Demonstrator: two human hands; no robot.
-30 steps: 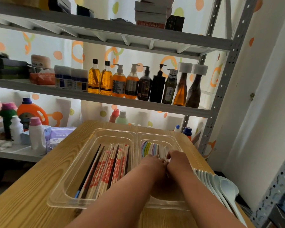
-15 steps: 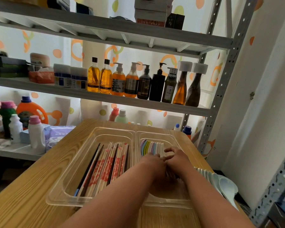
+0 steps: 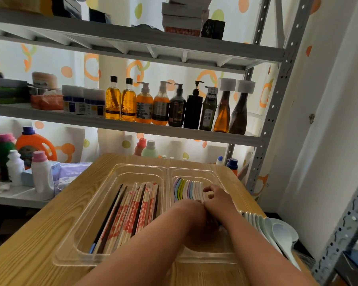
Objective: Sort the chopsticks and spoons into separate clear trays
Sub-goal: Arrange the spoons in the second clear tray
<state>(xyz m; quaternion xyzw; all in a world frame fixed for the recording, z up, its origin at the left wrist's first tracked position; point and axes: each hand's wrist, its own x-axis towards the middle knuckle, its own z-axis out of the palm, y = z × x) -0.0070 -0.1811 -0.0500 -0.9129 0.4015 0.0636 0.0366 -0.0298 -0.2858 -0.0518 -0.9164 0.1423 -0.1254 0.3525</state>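
My hands are both in the right tray (image 3: 194, 171). Right hand (image 3: 218, 201): fingers curled against the spoons (image 3: 187, 189) at 12 o'clock (pinch unconfirmed). Left hand (image 3: 194, 209): fingers hidden, cannot tell. Chopsticks (image 3: 130, 211): left tray (image 3: 70, 260), 9 o'clock.

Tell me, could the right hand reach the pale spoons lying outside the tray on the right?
Probably yes. The right hand is over the right tray at the coloured spoons, and the pale spoons lie just beyond that tray's right rim with nothing standing between them.
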